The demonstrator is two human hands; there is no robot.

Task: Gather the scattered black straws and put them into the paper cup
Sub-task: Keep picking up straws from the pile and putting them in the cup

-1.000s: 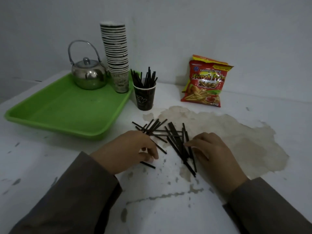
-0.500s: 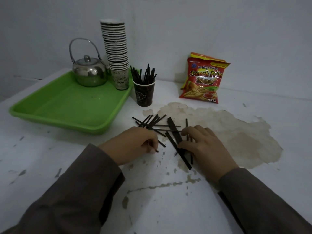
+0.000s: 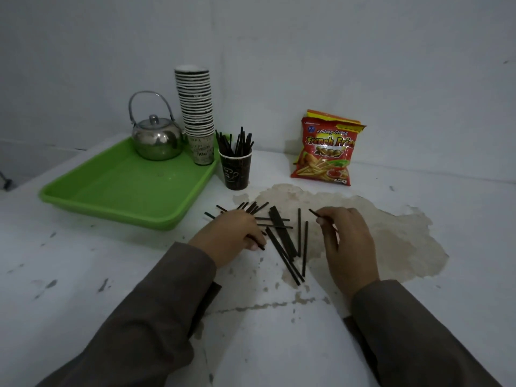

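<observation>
Several black straws (image 3: 282, 238) lie scattered on the white table between my hands. A dark paper cup (image 3: 236, 171) stands behind them, with several straws upright in it. My left hand (image 3: 231, 236) rests on the left part of the pile, fingers closed on a black straw (image 3: 258, 243) against the table. My right hand (image 3: 349, 241) is lifted to the right of the pile and pinches one black straw (image 3: 317, 214) between thumb and fingers, its tip pointing up and left.
A green tray (image 3: 111, 202) at the left holds a metal kettle (image 3: 157, 141) and a tall stack of paper cups (image 3: 196, 113). A red snack bag (image 3: 325, 149) leans on the wall behind. A brown stain (image 3: 391, 236) spreads across the table at the right.
My right hand has lifted off the pile to the right with one straw pinched. My left hand slid slightly forward over the left straws. The view has tilted up.
</observation>
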